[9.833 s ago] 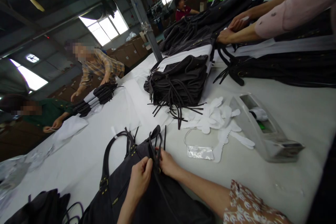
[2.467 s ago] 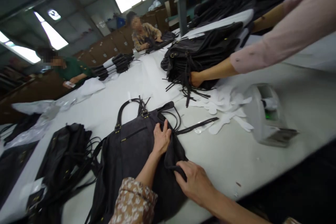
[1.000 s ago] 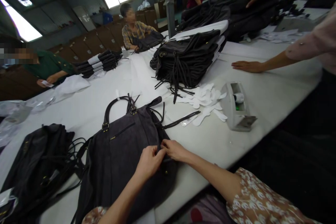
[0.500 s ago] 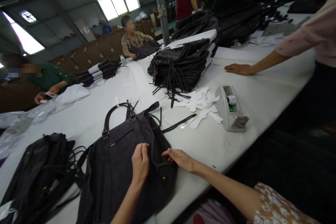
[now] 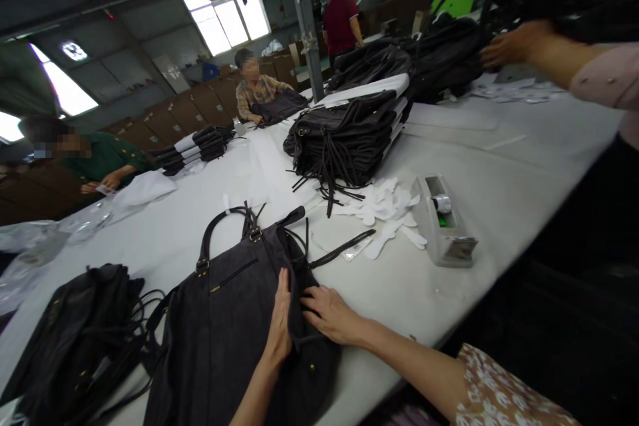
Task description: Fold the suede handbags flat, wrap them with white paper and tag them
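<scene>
we face a pale table point(image 5: 474, 163) in a dim hall, bright windows point(image 5: 224, 21) and brown cartons point(image 5: 184, 110) beyond. a dark bag point(image 5: 219, 339) lies at the near edge, between a dark bundle point(image 5: 74, 339) and a grey tape dispenser point(image 5: 432, 226). our left hand point(image 5: 280, 326) stands edge-down on the bag, fingers straight, together; our right hand point(image 5: 332, 316) bends over its side, fingers slightly apart.

The left hand point(image 5: 281, 319) stands edge-on, fingers straight, while the right hand point(image 5: 330, 316), palm down, bends its fingers slightly.
</scene>
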The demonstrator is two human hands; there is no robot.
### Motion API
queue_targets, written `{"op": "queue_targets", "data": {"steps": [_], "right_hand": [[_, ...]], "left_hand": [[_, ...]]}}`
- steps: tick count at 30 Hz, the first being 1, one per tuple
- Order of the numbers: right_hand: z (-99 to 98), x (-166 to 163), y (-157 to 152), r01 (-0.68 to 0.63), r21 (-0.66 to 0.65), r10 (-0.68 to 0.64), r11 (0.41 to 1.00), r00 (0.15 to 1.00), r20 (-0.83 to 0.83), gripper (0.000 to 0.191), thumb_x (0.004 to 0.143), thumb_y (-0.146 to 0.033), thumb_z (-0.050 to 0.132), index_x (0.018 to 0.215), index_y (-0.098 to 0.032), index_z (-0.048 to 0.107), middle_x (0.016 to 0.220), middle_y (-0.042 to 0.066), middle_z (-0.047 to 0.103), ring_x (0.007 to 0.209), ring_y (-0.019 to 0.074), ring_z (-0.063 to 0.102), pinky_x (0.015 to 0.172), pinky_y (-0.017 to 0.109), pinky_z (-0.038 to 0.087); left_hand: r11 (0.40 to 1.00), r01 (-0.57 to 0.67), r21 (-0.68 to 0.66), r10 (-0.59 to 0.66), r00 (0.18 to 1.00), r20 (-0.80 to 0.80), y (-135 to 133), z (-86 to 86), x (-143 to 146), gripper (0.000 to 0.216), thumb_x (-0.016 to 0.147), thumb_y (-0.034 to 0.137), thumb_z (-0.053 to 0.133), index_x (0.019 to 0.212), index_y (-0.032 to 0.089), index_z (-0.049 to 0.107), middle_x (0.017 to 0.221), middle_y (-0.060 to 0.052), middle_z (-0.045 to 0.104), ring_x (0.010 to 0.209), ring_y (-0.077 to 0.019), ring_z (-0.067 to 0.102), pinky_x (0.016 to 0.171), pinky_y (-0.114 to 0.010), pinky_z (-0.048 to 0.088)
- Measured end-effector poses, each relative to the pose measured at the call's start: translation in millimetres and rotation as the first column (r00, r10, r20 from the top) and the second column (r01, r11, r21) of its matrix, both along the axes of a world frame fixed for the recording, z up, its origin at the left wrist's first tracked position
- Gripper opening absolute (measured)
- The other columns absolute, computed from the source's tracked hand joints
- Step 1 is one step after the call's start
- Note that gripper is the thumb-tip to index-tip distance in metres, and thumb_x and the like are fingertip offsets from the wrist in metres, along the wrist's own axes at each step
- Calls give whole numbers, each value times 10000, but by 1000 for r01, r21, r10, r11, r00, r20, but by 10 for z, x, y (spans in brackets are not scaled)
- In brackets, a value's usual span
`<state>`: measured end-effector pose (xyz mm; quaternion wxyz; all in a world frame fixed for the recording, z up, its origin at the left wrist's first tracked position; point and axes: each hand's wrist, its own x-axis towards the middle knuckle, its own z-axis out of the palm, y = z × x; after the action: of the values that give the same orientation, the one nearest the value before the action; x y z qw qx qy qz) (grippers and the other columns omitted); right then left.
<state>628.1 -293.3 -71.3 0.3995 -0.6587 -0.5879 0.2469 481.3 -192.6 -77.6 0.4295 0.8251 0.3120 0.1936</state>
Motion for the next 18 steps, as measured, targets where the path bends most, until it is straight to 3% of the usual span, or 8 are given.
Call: {"op": "queue_targets", "data": {"steps": [4,6,9,13,18], "right_hand": [[-93,37,44,5,-12,-4,1000,992,124,242,882,-188,474,987,-188,692,1017,61,689,921,181,617,853,306,478],[-83,157,100,76,-10,-73,997,983,170,333,917,-152,372,1076,-178,663,1029,74,685,939,178,614,863,309,477],[-7,374,275,124,3,-120,992,951,285,422,900,-113,343,1262,-150,556,1221,122,607,1116,223,531,972,381,411],[68,524,561,12,-53,13,999,889,457,583,796,-73,457,1373,-153,440,1349,134,516,1289,277,375,1054,459,297],[60,508,686,11,-154,91,988,766,636,426,843,-103,432,1256,-125,533,1112,178,621,1118,296,514,1059,561,192]], "left_hand": [[991,80,103,-70,993,-97,-26,-98,34,586,935,410,261,1482,205,224,1570,-84,193,1451,-217,147,1187,-458,75],[992,66,108,-55,994,-97,-30,-126,42,571,935,377,241,1482,214,225,1569,-76,198,1453,-212,138,1184,-467,65],[995,42,87,-32,994,-105,-42,-122,49,556,941,353,189,1478,219,240,1567,-62,213,1453,-200,135,1183,-465,60],[996,31,83,-19,990,-140,-55,-65,66,551,946,342,165,1476,216,247,1568,-54,207,1453,-181,132,1184,-447,65],[994,47,95,-31,987,-156,-45,7,90,553,943,339,173,1469,196,270,1567,-70,203,1451,-186,144,1185,-441,70]]}}
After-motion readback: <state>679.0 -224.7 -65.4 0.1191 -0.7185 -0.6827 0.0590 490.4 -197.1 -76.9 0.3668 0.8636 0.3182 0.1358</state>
